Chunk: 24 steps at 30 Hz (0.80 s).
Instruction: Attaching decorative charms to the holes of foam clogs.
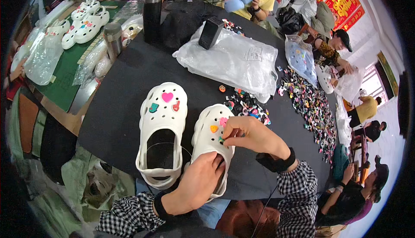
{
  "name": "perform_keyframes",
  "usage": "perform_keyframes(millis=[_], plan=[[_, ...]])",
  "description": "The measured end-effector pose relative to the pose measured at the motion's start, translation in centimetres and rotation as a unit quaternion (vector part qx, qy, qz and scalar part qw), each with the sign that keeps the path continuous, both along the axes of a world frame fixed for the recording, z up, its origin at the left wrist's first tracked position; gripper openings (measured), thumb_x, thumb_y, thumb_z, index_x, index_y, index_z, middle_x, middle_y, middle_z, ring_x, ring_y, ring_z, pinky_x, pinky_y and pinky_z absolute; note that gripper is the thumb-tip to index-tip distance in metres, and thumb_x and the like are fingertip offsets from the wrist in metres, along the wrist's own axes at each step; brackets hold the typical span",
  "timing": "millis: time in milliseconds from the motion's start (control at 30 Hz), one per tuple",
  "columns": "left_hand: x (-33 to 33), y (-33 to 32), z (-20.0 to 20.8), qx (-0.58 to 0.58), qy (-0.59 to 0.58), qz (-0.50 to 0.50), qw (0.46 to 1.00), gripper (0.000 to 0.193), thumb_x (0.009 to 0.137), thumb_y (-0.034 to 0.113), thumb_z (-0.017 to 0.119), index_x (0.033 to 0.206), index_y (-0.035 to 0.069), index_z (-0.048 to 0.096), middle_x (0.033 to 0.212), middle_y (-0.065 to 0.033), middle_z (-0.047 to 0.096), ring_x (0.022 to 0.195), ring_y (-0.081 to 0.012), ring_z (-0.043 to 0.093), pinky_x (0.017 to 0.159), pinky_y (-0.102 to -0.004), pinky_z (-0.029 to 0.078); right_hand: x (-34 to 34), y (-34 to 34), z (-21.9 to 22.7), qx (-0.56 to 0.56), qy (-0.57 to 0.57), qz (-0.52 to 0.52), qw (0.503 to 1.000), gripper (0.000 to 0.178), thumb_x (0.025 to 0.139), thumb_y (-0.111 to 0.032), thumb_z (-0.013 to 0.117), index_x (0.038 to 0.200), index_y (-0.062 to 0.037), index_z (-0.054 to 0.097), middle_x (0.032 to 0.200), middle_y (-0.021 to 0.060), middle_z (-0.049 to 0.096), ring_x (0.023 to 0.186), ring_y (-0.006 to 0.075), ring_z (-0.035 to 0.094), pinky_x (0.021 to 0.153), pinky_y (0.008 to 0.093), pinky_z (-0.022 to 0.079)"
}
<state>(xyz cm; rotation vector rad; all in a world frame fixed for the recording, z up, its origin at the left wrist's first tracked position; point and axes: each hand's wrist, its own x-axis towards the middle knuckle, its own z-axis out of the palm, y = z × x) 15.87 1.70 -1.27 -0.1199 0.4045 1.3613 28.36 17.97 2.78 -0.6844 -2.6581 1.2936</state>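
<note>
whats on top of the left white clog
Three charms sit on the left white clog: a pink heart, a teal one and a red one. Its inside is mostly dark; nothing shows there.

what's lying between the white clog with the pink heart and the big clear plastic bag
In the head view, only bare black tablecloth lies between the white foam clog with the pink heart charm and the large clear plastic bag.

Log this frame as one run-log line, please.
left hand: steadies right white clog | right hand: pressing charm onto it | left clog: three charms | loose charms pile
</note>
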Motion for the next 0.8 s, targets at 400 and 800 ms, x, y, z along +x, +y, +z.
perform_keyframes(millis=[400,800], plan=[[0.7,-0.6,-2.7,-0.001,-0.055,0.021,0.998,0.027,0.096,0.014,0.047,0.121,0.003,0.049,0.12,-0.0061,0.056,0.118,-0.0187,0.049,0.107,-0.0358,0.035,-1.8,1.1,0.4,-0.075,-0.098,0.04,0.992,0.015,0.077,-0.01,0.075,0.086,-0.0022,0.065,0.08,0.0025,0.065,0.075,0.0123,0.059,0.069,0.0277,0.047],[-0.1,-0.4,-1.4,-0.001,-0.022,-0.013,1.0,0.042,0.095,0.014,0.047,0.135,0.005,0.039,0.133,-0.0045,0.048,0.125,-0.0151,0.044,0.112,-0.0343,0.028,-2.2,3.2,-1.7,0.091,-0.152,0.078,0.981,0.105,0.063,-0.035,0.085,0.148,-0.0083,0.029,0.149,0.0264,0.028,0.141,0.0411,0.023,0.114,0.0451,0.025]])
